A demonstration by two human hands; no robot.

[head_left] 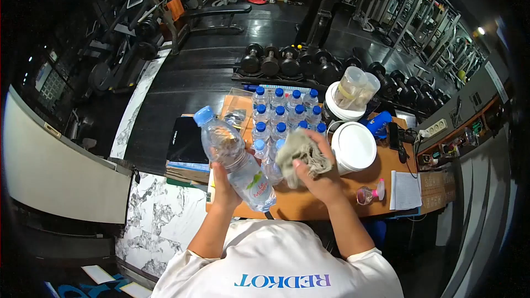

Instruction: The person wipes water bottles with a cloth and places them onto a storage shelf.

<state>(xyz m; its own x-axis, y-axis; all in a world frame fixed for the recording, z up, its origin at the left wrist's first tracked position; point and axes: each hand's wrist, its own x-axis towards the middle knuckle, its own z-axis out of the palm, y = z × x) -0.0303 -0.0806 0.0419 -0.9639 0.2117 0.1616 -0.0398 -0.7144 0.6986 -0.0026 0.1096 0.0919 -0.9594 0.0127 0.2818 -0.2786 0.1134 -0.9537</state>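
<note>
My left hand (223,186) is wrapped round a clear plastic water bottle (251,185) with a light blue cap. The bottle tilts to the left, its cap end up and away from me. A crumpled grey-green cloth (298,157) is bunched in my right hand (323,179), with my thumb pressed over it. The cloth is apart from the held bottle. Just beyond both hands, rows of small water bottles (280,115) with dark blue caps stand upright on the wooden desk (287,204). The nearest bottles are partly hidden behind my hands and the cloth.
Right of the bottles stand a white tub (354,146) and clear plastic containers (350,88). A pink-topped spray bottle (371,192) lies near a notepad (405,190). A black laptop (187,139) sits at the left. Dumbbells (270,62) line a rack behind the desk.
</note>
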